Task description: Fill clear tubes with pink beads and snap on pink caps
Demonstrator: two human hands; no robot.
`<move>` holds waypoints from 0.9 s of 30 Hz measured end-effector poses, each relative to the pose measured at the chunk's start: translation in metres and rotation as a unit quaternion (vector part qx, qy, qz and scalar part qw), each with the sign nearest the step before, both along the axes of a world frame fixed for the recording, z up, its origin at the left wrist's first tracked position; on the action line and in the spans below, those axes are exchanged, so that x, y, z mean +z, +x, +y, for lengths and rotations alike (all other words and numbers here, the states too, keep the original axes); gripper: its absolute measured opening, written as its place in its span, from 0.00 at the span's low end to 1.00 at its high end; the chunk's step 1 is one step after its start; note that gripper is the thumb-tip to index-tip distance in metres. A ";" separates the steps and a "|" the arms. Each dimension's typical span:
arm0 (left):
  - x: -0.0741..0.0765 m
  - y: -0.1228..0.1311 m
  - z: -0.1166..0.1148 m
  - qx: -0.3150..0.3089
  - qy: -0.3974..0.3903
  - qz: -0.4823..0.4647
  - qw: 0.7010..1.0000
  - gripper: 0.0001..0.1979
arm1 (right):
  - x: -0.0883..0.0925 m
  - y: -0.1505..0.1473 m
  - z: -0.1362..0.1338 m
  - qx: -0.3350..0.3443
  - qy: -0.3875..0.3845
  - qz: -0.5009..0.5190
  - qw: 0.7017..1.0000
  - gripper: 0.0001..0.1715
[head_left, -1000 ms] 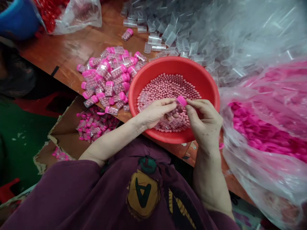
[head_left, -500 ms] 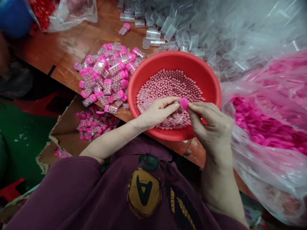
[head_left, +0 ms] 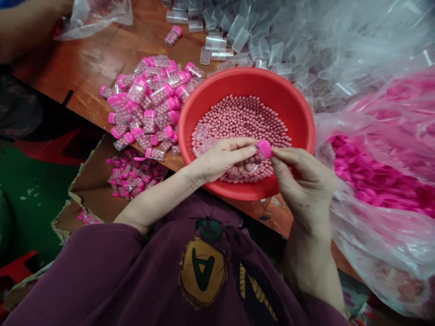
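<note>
My left hand (head_left: 220, 159) is shut on a transparent plastic tube (head_left: 253, 160) filled with pink balls, and it holds the tube over a red plastic basin (head_left: 246, 79). My right hand (head_left: 304, 183) pinches a bright pink cap (head_left: 264, 149) between thumb and fingers, at the tube's end. The cap sits on or very close to the tube's mouth, and I cannot tell if it is fully seated. Loose pink balls (head_left: 241, 120) fill the basin's floor, with several empty tubes lying among them.
A heap of filled, pink-capped tubes (head_left: 146, 106) lies on the wooden table (head_left: 102, 59). Empty tubes (head_left: 217, 50) spread behind the basin. A plastic bag of pink caps (head_left: 370, 174) lies right. A cardboard box (head_left: 91, 194) holds more tubes. A co-worker's arm (head_left: 23, 31) reaches in top left.
The pink cap and both hands have shifted slightly right, with the cap now more squarely at the tube's end. The view has drifted, and a co-worker's arm has appeared top left.
</note>
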State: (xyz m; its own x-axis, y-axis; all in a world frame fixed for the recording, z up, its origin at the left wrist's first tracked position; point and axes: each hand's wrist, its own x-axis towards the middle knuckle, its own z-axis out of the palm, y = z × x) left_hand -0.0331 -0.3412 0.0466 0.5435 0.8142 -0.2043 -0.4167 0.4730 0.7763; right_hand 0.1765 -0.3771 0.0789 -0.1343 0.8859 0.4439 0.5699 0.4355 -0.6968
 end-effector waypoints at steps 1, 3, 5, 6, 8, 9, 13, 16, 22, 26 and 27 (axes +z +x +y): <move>0.000 0.000 0.001 -0.005 0.002 0.003 1.000 0.27 | 0.000 0.002 -0.001 0.001 -0.006 0.006 1.000 0.11; 0.000 -0.001 0.002 -0.004 0.013 0.013 1.000 0.29 | 0.000 0.005 -0.003 0.012 -0.005 -0.002 1.000 0.11; 0.001 -0.001 0.002 -0.002 0.028 0.021 0.999 0.30 | 0.001 0.007 -0.005 0.022 -0.001 -0.021 1.000 0.12; 0.002 -0.002 0.002 -0.004 0.033 0.026 0.999 0.30 | 0.001 0.007 -0.006 0.021 0.002 -0.025 0.999 0.13; 0.003 -0.001 0.001 -0.010 0.034 0.043 0.998 0.29 | 0.002 0.005 -0.006 0.012 0.007 -0.022 1.000 0.12; 0.004 -0.001 0.001 -0.013 0.030 0.054 0.998 0.28 | 0.002 0.003 -0.006 0.006 0.011 -0.018 1.000 0.12; 0.007 0.002 0.000 -0.003 0.034 0.074 0.997 0.26 | -0.001 -0.006 -0.001 0.004 0.004 -0.017 1.000 0.11; 0.007 0.004 0.001 0.028 0.059 0.082 0.995 0.24 | -0.007 -0.009 0.006 0.018 -0.003 -0.009 1.000 0.10; 0.010 0.000 0.000 0.063 0.041 0.109 0.991 0.23 | -0.009 -0.009 0.015 0.062 -0.028 -0.036 0.997 0.10; 0.012 -0.001 0.000 0.037 0.052 0.100 0.993 0.24 | -0.013 -0.017 0.023 -0.012 -0.051 0.112 0.992 0.25; 0.012 0.000 0.000 0.028 0.064 0.101 0.992 0.24 | -0.017 -0.020 0.027 -0.035 -0.063 0.169 0.983 0.30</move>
State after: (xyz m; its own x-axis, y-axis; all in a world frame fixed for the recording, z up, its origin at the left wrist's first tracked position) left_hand -0.0333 -0.3410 0.0586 0.4548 0.8683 -0.1982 -0.2686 0.3459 0.8990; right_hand 0.1565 -0.3499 0.0620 0.0651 0.9389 0.3381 0.3226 0.3008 -0.8975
